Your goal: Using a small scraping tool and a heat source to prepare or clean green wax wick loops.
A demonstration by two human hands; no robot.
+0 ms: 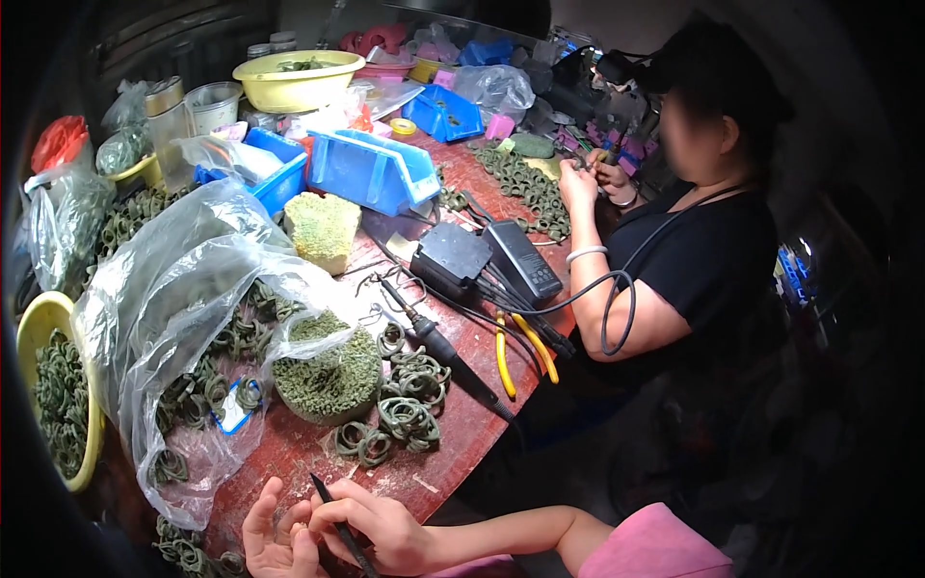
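Note:
My left hand (pixel 275 535) is at the bottom, palm up with fingers curled, its thumb and fingertips around a small thing I cannot make out. My right hand (pixel 381 530), reaching from a pink sleeve, grips a slim black pointed tool (pixel 347 535) over the left hand. Just beyond them lie piles of dull green rings (pixel 409 414), a round block of green granules (pixel 328 376) under part of a crumpled clear bag (pixel 183 279) holding more rings, a corded black pen-shaped tool (pixel 453 371) and yellow-handled pliers (pixel 506 356) on the red worn table (pixel 462 448).
A co-worker (pixel 703 241) in black works at the right, both hands holding small items above more rings (pixel 511 193). Black power boxes (pixel 520 260) with cables sit mid-table. Blue bins (pixel 371 173), a yellow foam block (pixel 323 231), yellow basins (pixel 289 82), bags and containers crowd the back and left.

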